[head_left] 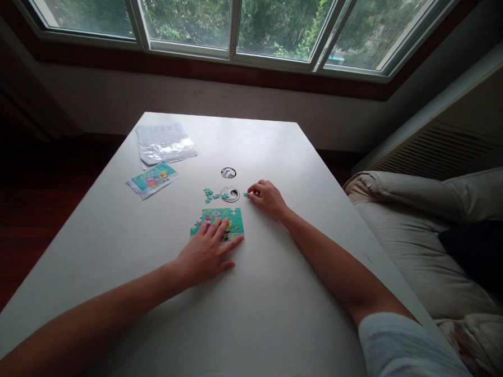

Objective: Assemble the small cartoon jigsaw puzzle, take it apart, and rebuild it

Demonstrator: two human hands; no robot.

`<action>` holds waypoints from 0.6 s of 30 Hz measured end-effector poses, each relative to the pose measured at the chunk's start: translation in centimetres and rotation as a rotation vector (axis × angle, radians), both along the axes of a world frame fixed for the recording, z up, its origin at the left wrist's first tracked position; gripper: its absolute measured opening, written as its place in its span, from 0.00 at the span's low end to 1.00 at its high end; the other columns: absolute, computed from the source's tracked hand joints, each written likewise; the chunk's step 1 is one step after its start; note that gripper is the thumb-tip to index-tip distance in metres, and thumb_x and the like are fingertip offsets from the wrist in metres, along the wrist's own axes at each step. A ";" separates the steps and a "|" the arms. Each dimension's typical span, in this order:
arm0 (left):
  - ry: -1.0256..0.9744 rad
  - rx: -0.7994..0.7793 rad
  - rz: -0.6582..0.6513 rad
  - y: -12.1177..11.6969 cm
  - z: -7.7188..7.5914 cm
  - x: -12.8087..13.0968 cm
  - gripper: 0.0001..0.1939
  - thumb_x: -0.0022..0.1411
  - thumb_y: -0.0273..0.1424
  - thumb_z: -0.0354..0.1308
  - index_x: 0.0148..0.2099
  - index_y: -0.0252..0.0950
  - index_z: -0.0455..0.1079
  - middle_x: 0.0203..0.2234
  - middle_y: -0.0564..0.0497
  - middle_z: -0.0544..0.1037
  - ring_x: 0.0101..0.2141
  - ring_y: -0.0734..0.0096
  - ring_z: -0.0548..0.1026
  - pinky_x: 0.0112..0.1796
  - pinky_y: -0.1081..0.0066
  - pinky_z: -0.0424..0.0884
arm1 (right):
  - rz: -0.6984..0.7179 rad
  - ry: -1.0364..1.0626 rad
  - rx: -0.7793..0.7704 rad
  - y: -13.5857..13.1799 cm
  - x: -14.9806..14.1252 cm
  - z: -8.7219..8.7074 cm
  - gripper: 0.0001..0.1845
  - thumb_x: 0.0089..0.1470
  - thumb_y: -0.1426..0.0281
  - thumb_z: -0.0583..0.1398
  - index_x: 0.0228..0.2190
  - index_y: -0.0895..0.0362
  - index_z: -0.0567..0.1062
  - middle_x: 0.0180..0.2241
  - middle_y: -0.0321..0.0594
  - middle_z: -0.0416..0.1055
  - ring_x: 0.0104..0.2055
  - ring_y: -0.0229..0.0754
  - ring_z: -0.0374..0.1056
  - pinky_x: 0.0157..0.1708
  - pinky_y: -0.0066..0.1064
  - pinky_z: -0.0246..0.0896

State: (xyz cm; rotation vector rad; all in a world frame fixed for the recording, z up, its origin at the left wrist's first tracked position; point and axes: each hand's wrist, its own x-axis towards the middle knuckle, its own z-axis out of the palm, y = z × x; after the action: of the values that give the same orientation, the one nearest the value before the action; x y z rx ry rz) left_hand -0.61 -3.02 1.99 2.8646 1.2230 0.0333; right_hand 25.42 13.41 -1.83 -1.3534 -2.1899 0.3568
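Observation:
My left hand (210, 250) lies flat with its fingers spread over a partly assembled jigsaw puzzle (234, 215) with cartoon figures on a teal ground. Part of the picture is hidden under those fingers. Gaps show along the puzzle's top and left edges. To the upper right, my right hand (265, 198) pinches a small teal puzzle piece (245, 194) between thumb and fingertips. Several loose puzzle pieces (208, 195) are scattered just above the puzzle. Beside them is a round silver and black disc (235, 194), with a teal piece on or against it.
A second round item (229, 172) lies farther back on the white table (308, 298). Toward the back left are a clear plastic bag with papers (167, 141) and a cartoon picture card (154, 179). A beige sofa (402, 248) stands along the right side.

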 end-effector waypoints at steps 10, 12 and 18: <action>-0.004 0.008 0.010 0.0 -0.4 0.0 0.32 0.70 0.51 0.49 0.72 0.52 0.54 0.71 0.38 0.52 0.67 0.40 0.56 0.61 0.44 0.55 | 0.036 -0.080 0.015 -0.8 -1.0 0.1 0.05 0.60 0.70 0.62 0.38 0.52 0.79 0.36 0.41 0.71 0.43 0.45 0.64 0.44 0.35 0.60; -0.001 0.008 0.010 -0.1 -0.3 0.0 0.32 0.70 0.51 0.49 0.72 0.52 0.54 0.71 0.39 0.52 0.67 0.40 0.55 0.61 0.44 0.55 | 0.034 -0.073 0.016 -0.9 -1.2 0.2 0.05 0.60 0.70 0.62 0.38 0.52 0.79 0.36 0.41 0.71 0.43 0.45 0.64 0.44 0.35 0.60; 0.009 -0.001 0.012 0.0 -0.2 0.0 0.32 0.70 0.51 0.48 0.72 0.51 0.53 0.71 0.36 0.52 0.67 0.38 0.55 0.61 0.43 0.55 | 0.107 -0.069 0.070 -1.1 -3.3 0.2 0.07 0.62 0.66 0.62 0.40 0.52 0.79 0.39 0.42 0.72 0.45 0.46 0.64 0.47 0.37 0.59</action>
State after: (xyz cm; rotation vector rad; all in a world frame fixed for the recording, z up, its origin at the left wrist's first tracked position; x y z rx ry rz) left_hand -0.62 -3.06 1.84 2.8598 1.2408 0.0200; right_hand 22.13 12.28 -1.63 -1.2308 -2.3155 0.2741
